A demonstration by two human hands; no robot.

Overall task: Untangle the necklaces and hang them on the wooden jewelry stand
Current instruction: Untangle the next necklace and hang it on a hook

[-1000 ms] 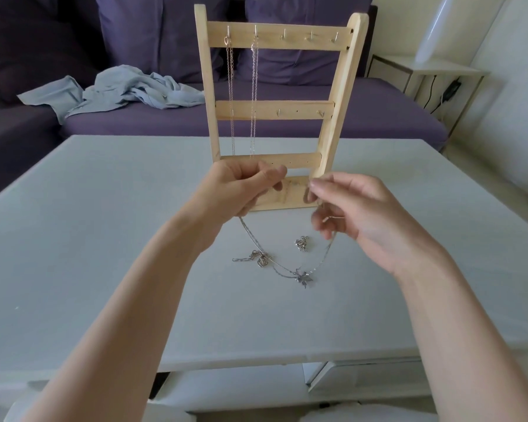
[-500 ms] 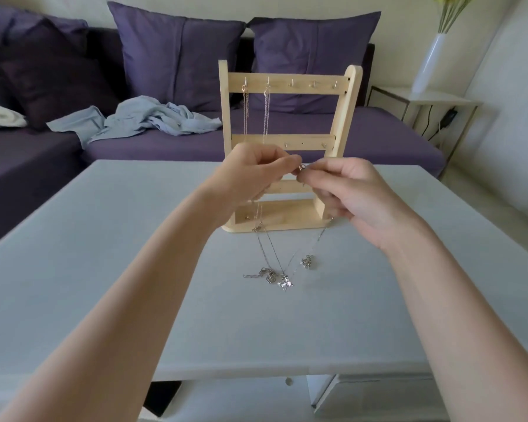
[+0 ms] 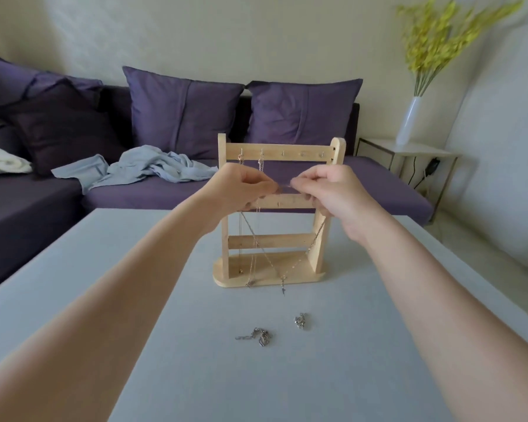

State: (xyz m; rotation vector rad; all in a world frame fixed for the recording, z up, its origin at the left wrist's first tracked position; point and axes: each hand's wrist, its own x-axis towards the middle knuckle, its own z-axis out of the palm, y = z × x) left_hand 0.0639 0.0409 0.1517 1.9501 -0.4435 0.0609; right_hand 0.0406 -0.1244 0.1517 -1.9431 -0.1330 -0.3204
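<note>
A wooden jewelry stand (image 3: 279, 239) stands upright on the grey table (image 3: 73, 287). Two thin silver necklaces (image 3: 240, 226) hang from the two leftmost hooks of its top bar. My left hand (image 3: 241, 187) and my right hand (image 3: 323, 190) are raised in front of the stand, each pinching one end of a third silver necklace (image 3: 287, 269). Its chain droops in a V below my hands, and a small pendant dangles just above the table. Two small tangled chain clumps lie on the table nearer me: one (image 3: 258, 336) on the left, one (image 3: 300, 320) on the right.
A purple sofa (image 3: 165, 184) with cushions runs behind the table, with a crumpled light blue cloth (image 3: 141, 167) on its seat. At the back right, a side table (image 3: 409, 152) carries a white vase (image 3: 409, 120) of yellow flowers.
Both hands rose with the necklace from low at the stand's base to its upper bars, lifting the pendant off the table. The view tilted up, showing more of the room.
</note>
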